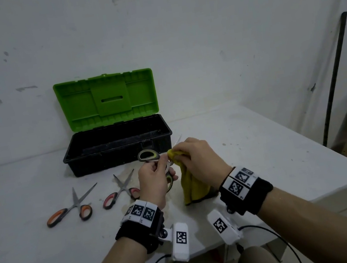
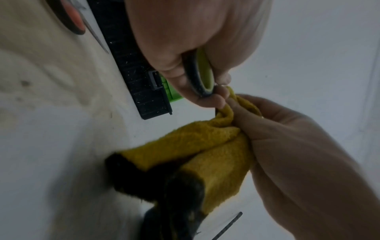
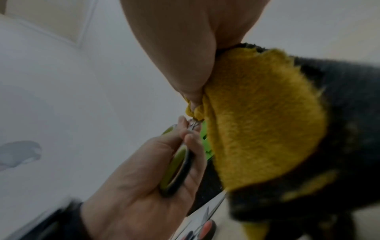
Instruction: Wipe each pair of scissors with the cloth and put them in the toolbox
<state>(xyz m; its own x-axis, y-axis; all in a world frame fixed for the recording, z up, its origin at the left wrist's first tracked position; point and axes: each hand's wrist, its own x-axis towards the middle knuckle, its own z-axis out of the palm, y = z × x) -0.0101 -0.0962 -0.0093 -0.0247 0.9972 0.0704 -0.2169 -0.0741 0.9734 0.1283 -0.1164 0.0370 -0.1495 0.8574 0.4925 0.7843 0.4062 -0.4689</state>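
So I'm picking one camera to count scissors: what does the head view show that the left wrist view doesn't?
Only the head view shows the orange scissors, the whole red scissors, the toolbox interior and its green lid. Only the left wrist view shows the left hand palm side, wrapped around the green scissors. Both show the right hand holding the yellow cloth.

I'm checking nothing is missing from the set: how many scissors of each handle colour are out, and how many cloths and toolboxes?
Green-handled scissors: 1, held in the left hand
Orange-handled scissors: 1, on the table
Red-handled scissors: 1, on the table
Yellow cloth: 1, in the right hand
Toolbox: 1, lid open
Total: 5 things, 3 of them scissors
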